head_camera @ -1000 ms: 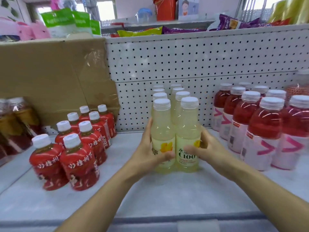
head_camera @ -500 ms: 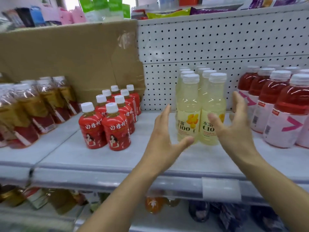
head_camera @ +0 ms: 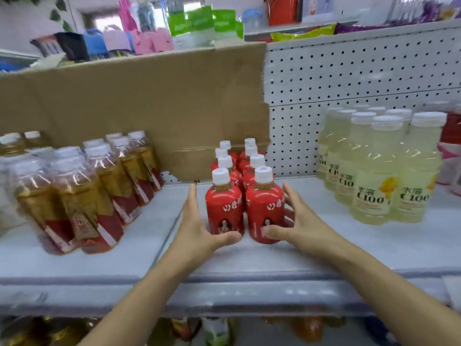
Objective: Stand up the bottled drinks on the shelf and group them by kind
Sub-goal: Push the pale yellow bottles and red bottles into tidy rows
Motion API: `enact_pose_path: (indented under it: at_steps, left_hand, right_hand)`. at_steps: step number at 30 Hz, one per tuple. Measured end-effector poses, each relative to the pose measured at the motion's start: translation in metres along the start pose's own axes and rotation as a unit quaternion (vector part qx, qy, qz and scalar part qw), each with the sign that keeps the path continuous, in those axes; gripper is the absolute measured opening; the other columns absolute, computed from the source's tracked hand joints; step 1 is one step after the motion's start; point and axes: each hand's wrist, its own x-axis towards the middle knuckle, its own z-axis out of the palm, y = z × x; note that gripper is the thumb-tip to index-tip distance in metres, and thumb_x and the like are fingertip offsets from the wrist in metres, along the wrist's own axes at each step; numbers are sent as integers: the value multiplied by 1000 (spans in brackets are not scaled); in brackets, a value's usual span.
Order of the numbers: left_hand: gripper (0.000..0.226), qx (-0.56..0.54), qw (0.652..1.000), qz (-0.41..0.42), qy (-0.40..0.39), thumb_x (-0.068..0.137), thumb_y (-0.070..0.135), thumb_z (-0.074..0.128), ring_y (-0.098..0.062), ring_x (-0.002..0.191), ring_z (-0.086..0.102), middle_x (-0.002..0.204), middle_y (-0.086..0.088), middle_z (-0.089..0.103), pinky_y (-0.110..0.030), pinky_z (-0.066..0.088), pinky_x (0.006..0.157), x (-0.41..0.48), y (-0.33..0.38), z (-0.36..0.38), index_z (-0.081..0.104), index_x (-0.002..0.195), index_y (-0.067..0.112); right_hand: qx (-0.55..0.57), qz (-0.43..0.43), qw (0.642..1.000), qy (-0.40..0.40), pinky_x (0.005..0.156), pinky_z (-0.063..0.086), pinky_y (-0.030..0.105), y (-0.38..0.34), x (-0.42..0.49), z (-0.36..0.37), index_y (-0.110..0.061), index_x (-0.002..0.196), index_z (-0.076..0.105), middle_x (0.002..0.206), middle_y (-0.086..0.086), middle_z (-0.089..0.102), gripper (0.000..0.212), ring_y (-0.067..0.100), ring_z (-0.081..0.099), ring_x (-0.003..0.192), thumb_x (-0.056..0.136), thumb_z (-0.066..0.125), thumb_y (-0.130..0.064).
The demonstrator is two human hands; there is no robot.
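Both my bare forearms reach forward over the front lip of a white shelf (head_camera: pixel 249 260). My left hand (head_camera: pixel 199 228) lies flat-fingered against the left side of the front-left bottle, thumb across its base. My right hand (head_camera: pixel 296 221) mirrors it on the right side of the front-right bottle, fingers straight and spread, thumb touching the lower front. Neither hand curls round anything; both press in from the outside.

Between them stand the small red-labelled bottles (head_camera: pixel 225 211), upright with white caps, in two rows running back from the shelf's middle, bottles touching.

To the left, apart from them, is a cluster of amber drink bottles (head_camera: pixel 82 196) with red and gold labels; they look tilted in the wide-angle view. To the right, also apart, stand pale yellow C100 bottles (head_camera: pixel 371 186), upright and grouped. At the far right edge, red and pink bottles (head_camera: pixel 451 136) are partly cut off.

Behind the red and amber bottles is a brown cardboard sheet (head_camera: pixel 139 108); behind the yellow ones, a white pegboard panel (head_camera: pixel 349 78). Above, blurred colourful packages.
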Motion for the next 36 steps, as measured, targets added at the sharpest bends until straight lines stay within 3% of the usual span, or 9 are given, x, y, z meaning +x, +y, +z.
enact_pose_path:
  at_steps: [3,5,7,12,16,19,24,29,36]
  left_hand:
    - [108,-94,988,18,-119,70,2,87,15,106,60,136,13,55,-10,49,85,24,-14,-5,21,150,31]
    - [96,-132,981,13,-142,75,-10,80,8,92,68,122,5,64,-13,53,72,34,-20,-2,28,147,26]
    - [95,-170,975,0,-141,76,-14,76,4,89,70,122,-1,65,-15,54,68,42,-24,0,28,149,23]
    - [91,-199,970,0,-141,75,-12,78,-1,92,70,122,-3,64,-16,55,68,45,-31,3,33,144,27]
    - [85,-152,983,21,-97,67,6,90,4,99,66,127,3,57,-11,52,73,40,-35,1,40,125,41]
    - [90,-179,978,17,-102,70,-3,86,18,85,63,118,10,58,-7,50,64,41,-31,-2,36,135,33]
    - [106,-195,971,25,-139,67,-16,81,-4,101,69,125,1,64,-20,56,76,47,-29,1,29,148,27]
    - [105,-205,970,29,-125,69,-20,77,-6,105,68,129,-1,62,-20,56,74,44,-33,3,28,147,31]
    - [105,-181,977,13,-112,69,-9,84,10,94,66,128,8,58,-12,53,69,42,-33,2,26,144,38]
  right_hand:
    - [-15,-7,1000,12,89,48,11,3,13,12,-33,147,27,135,-9,56,91,-5,61,111,79,76,2]
    - [-21,-5,999,33,88,47,8,3,20,19,-32,146,26,133,-11,56,90,-8,58,112,79,76,1]
    - [-19,5,998,53,82,46,5,0,25,25,-31,147,24,128,-15,55,91,-13,56,107,79,76,0]
    - [-6,21,997,74,75,48,4,1,25,28,-28,148,27,122,-16,57,88,-19,58,95,80,76,0]
    - [2,16,995,97,74,49,6,-1,21,25,-28,149,30,126,-13,57,95,-17,59,97,75,81,-1]
    - [35,27,997,70,73,51,10,-6,27,17,-29,154,23,137,-8,53,110,-7,60,106,68,87,0]
    - [38,10,999,35,83,56,25,-6,32,15,-32,147,34,124,-3,67,107,9,69,105,57,85,-6]
    - [34,8,999,31,85,56,26,-1,33,17,-31,143,38,119,-4,68,102,9,70,102,55,85,-10]
    - [13,22,999,42,80,55,21,-2,30,18,-34,140,36,120,-7,64,97,0,68,98,64,89,-5]
